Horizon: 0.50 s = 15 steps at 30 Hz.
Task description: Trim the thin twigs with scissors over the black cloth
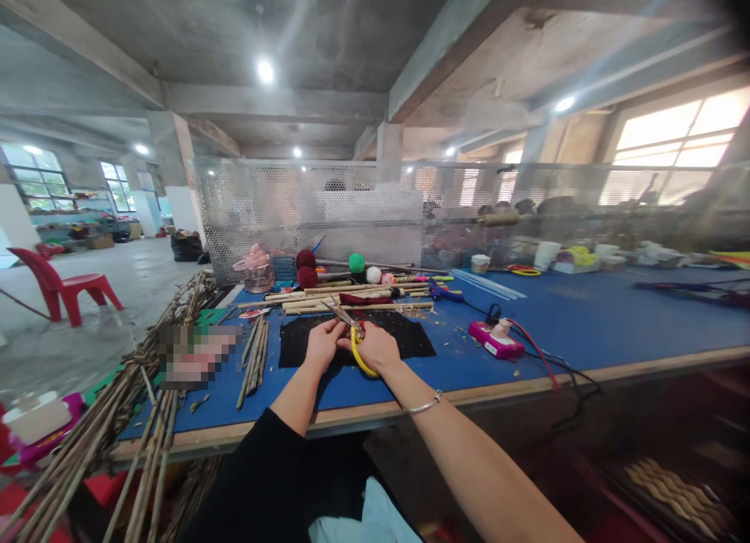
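Yellow-handled scissors (364,359) are in my right hand (378,346), their blades pointing up and to the left with the tips apart. Close beside it, my left hand (324,344) has its fingers pinched together near the blades; what it holds is too small to make out. Both hands are over a black cloth (413,336) on the blue table (562,316). Just behind the cloth lie pale wooden sticks (310,298) and a dark red piece (366,299). A small bundle of brown twigs (255,359) rests left of my left hand.
Long dry branches (126,391) lean over the table's left end. Yarn balls (357,263), a pink-lidded jar (258,271) and a blue glue gun (444,292) stand or lie behind. At right is a magenta power strip (495,341) with trailing cords. A mesh partition (251,207) rises at the back.
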{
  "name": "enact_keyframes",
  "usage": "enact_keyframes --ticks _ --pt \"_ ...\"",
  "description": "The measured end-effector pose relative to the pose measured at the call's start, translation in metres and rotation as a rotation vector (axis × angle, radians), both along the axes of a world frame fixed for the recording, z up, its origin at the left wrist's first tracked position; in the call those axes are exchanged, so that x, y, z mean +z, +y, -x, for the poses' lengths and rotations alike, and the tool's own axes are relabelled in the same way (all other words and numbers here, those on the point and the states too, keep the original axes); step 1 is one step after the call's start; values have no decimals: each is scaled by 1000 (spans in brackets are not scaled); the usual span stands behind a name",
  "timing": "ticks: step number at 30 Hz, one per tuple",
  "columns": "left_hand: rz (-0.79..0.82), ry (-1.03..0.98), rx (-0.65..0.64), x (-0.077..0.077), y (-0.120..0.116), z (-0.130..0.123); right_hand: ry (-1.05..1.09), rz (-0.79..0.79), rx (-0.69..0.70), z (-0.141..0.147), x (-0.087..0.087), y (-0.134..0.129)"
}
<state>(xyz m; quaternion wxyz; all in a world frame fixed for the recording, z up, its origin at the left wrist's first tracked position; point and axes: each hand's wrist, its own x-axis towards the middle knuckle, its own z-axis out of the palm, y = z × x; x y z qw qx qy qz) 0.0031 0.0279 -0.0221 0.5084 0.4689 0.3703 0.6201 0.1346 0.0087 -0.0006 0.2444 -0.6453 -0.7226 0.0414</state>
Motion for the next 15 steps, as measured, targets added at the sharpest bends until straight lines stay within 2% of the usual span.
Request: enact_keyframes --ticks 7,15 --pt "22 -49 -75 6 -5 -4 209 -76 -23 0 -9 2" --pt "52 -99 -129 9 -9 -5 248 -190 143 -6 -6 2"
